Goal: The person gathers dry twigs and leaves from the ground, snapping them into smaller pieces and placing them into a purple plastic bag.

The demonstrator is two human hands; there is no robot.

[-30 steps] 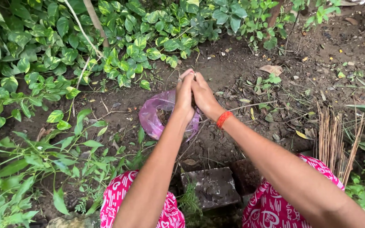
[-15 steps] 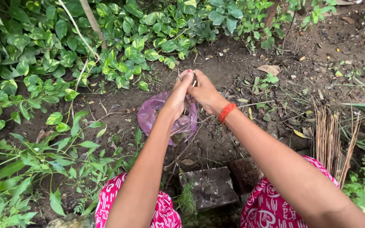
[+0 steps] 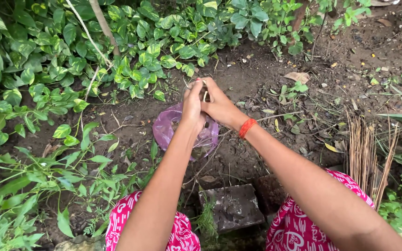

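Observation:
My left hand (image 3: 192, 106) and my right hand (image 3: 219, 106) are pressed together over bare soil, fingers closed around something thin and stringy held between them; what it is stays hidden by the fingers. An orange band circles my right wrist (image 3: 247, 128). Just below the hands lies a crumpled purple plastic bag (image 3: 166, 130), partly covered by my left forearm. My knees in red patterned cloth (image 3: 298, 227) frame the bottom of the view.
Leafy green plants (image 3: 47, 69) crowd the left side and top. A dark stone block (image 3: 232, 207) sits between my knees. A bundle of dry broom sticks (image 3: 366, 148) stands at the right. Dry leaves and twigs litter the soil (image 3: 350, 60).
Both hands stay joined and have shifted slightly up and away from me; the view has drifted a little. The bag lies where it was.

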